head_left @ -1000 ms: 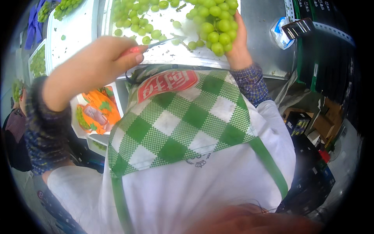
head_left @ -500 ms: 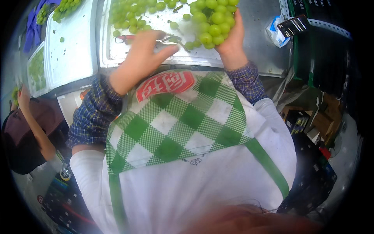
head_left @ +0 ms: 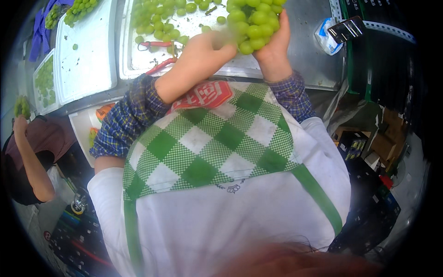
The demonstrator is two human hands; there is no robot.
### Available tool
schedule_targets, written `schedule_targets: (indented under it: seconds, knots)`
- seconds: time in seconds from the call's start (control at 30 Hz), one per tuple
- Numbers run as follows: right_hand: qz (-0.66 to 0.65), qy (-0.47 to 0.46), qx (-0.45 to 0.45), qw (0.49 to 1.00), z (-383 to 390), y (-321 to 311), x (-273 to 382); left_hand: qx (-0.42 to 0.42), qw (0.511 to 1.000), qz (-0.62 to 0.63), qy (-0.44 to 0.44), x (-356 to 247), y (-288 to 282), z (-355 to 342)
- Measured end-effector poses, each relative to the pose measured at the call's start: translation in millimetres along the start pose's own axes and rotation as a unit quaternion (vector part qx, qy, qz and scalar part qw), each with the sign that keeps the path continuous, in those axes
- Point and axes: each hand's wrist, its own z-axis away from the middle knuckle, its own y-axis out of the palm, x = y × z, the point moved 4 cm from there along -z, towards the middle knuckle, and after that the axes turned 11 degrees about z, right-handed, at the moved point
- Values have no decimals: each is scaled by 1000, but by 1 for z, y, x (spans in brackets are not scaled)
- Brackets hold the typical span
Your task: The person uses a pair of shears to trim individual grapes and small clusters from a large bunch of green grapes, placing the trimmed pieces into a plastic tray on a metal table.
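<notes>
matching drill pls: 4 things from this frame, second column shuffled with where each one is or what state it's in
Things:
1. grape bunch
2. red-handled scissors
3. loose green grapes
4. left hand

Places or states:
A. lying on the white tray, not in either hand
B. cupped from below by the right hand
C. scattered over the tray's far left part
D. fingers at the bunch's lower left side

Pairs: 1-B, 2-A, 3-C, 4-D
</notes>
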Motion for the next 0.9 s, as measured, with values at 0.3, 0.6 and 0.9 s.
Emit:
schedule_targets:
  seconds: [0.3, 0.6, 0.9]
  knots:
    - [-23, 15, 8, 1000, 3, 4, -4, 3, 980, 187, -66, 11, -13, -1]
    - [32, -56, -7, 998, 7, 23, 0, 106, 908, 394, -97, -19, 18, -9]
    - [36, -61, -21, 997, 8, 21, 1, 103, 885, 448, -67, -17, 17, -5]
